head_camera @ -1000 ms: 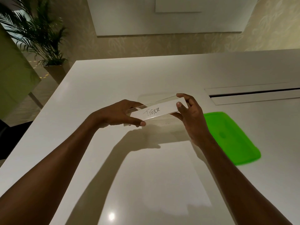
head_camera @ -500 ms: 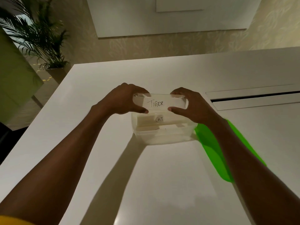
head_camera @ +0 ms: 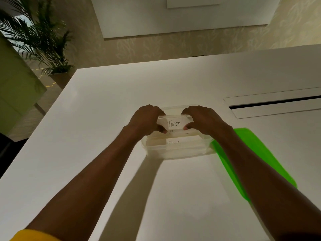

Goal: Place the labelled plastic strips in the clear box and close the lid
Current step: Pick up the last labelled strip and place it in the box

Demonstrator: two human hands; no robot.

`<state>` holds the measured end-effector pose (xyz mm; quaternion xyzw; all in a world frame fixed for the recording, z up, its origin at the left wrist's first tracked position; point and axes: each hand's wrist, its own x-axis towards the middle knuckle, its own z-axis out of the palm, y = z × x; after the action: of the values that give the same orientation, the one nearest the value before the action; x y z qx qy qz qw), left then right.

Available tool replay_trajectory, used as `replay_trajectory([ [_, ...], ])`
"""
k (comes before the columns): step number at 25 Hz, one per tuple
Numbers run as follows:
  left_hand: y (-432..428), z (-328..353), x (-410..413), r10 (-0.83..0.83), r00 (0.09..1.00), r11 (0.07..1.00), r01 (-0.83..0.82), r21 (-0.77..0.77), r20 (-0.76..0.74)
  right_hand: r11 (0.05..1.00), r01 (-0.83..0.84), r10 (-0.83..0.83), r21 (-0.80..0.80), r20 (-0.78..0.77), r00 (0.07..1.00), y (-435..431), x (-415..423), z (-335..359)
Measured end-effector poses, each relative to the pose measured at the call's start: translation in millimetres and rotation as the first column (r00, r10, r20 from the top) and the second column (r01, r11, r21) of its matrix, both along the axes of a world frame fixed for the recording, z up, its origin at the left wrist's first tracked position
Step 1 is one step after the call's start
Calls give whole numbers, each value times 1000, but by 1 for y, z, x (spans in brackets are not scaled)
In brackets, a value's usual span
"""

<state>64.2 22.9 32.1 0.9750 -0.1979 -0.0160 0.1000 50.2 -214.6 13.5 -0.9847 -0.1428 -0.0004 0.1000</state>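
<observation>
Head: both hands (head_camera: pixel 145 119) (head_camera: pixel 205 120) pinching TIGER strip (head_camera: pixel 173 122) by ends, lowering crosswise into box (head_camera: pixel 177 152); lid (head_camera: pixel 257 159) lying right.

Head-worn view, forward-down — close over table (head_camera: pixel 86 136)

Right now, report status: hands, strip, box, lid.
Left hand and right hand both pinching TIGER strip over open clear box. Other strips already inside. Green lid off, lying right of box. Nothing obstructing.

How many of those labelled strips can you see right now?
3: the TIGER strip held by both hands over the clear box, and two partly hidden strips inside it, nearer the camera. More may be hidden.
</observation>
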Motion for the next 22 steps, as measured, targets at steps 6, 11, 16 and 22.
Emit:
replay_trajectory([
  [6, -4, -22, 2, 25, 996, 999, -20, 48, -87, 998, 1, 3, -61, 54, 999, 2, 1, -12],
  [11, -4, -22, 1, -24, 996, 988, 36, 150, -80, 999, -5, 8, -43, 81, 997, -1, -1, -16],
  [16, -7, -13, -7, -48, 996, 991, 57, 121, -81, 999, -34, 33, 32, 29, 999, -1, -3, -5],
  [22, -5, 1, -14, -59, 962, 988, 94, 122, -268, 986, -134, 116, -99, -163, 980, 6, -12, 10],
])
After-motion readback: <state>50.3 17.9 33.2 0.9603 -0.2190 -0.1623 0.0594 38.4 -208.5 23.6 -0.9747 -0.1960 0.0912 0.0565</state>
